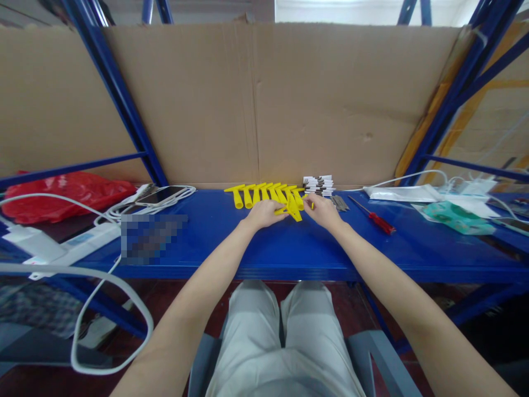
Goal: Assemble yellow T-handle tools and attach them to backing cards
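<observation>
My left hand (265, 215) is closed round the handle of a yellow plastic part (294, 210), whose flat, flared end points right and towards me. At its right side, my right hand (324, 212) pinches a small yellow piece (313, 206), too small to make out well. Behind both hands, a row of similar yellow plastic parts (238, 198) with tubular handles lies side by side. To the right of the row sits a stack of small white-and-brown pieces (318, 184). Several thin grey metal strips (340, 203) lie just beyond my right hand.
A screwdriver with a red handle (382, 223) rests on the blue table (215, 242). On the left are a red plastic bag (70, 196), a phone (162, 196), cables and a white power strip (82, 245). A green packet (458, 218) lies right. Cardboard (314, 105) stands behind.
</observation>
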A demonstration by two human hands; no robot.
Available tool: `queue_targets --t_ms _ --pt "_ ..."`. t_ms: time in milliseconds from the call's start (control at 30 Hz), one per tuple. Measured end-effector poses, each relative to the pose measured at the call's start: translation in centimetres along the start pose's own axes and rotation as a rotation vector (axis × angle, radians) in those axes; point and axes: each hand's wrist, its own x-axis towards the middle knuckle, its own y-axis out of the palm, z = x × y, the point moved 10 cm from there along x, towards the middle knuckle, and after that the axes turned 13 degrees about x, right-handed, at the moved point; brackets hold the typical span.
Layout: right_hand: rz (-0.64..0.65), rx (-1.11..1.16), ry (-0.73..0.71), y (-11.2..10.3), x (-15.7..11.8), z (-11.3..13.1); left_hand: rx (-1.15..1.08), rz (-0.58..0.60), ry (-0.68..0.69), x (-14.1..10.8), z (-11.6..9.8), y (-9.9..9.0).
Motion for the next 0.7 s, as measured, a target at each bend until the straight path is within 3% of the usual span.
queue_targets --t_ms 133,233,433,700 --pt "0.227 -0.224 -0.081 2.2 -0.4 1.5 -0.009 0.016 -0.013 0.0 0.1 -0.1" --pt "0.31 -0.316 -0.079 2.8 -0.6 1.8 -0.025 0.011 -0.037 -0.1 0.4 -0.3" --pt "0.38 -0.368 -0.095 3.2 -1.1 2.3 -0.027 -0.006 -0.095 -0.1 1.4 -0.6" --pt "0.365 -0.268 -0.107 3.5 -1.1 2.1 0.005 0.005 -0.082 0.0 1.3 -0.4"
